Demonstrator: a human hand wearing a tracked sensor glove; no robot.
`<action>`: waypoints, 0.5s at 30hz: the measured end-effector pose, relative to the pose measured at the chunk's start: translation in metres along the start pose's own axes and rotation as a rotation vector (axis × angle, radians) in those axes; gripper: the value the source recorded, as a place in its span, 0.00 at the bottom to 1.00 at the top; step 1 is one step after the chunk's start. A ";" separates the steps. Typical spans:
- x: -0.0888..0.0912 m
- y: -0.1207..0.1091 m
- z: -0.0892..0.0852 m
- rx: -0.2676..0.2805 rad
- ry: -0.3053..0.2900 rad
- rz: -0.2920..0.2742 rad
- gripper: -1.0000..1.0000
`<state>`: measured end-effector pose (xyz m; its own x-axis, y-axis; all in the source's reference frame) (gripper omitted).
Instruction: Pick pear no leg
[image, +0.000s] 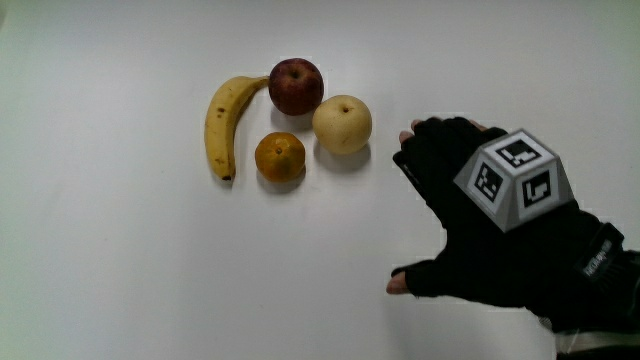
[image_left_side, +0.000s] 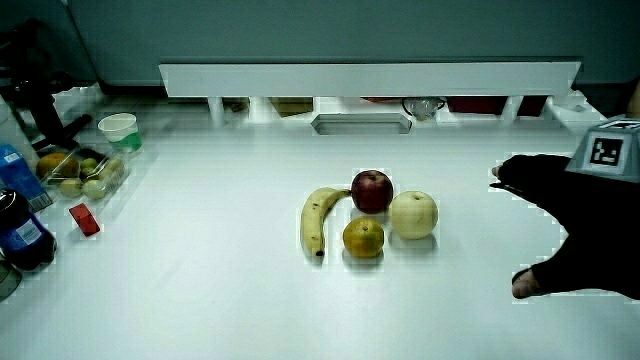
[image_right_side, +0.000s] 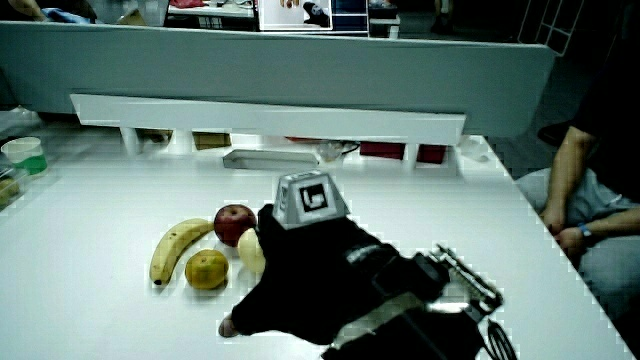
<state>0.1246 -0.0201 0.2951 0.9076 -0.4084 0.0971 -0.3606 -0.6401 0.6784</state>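
A pale yellow round pear sits on the white table, touching a red apple and close to an orange. A banana curves beside the apple and orange. The gloved hand hovers beside the pear, a short gap away, fingers spread and holding nothing; a patterned cube sits on its back. In both side views the pear shows beside the hand, which partly covers it in a side view.
A low white partition runs along the table's edge farthest from the person, with a grey tray in front of it. A cup, a container of fruit, a small red object and dark bottles stand at one table edge.
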 end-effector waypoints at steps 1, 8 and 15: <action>-0.003 0.001 0.005 -0.007 0.001 0.032 0.50; 0.007 0.029 0.011 -0.015 0.028 -0.024 0.50; 0.010 0.060 0.022 0.019 0.034 -0.070 0.50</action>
<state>0.1076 -0.0773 0.3213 0.9376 -0.3397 0.0745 -0.2992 -0.6785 0.6709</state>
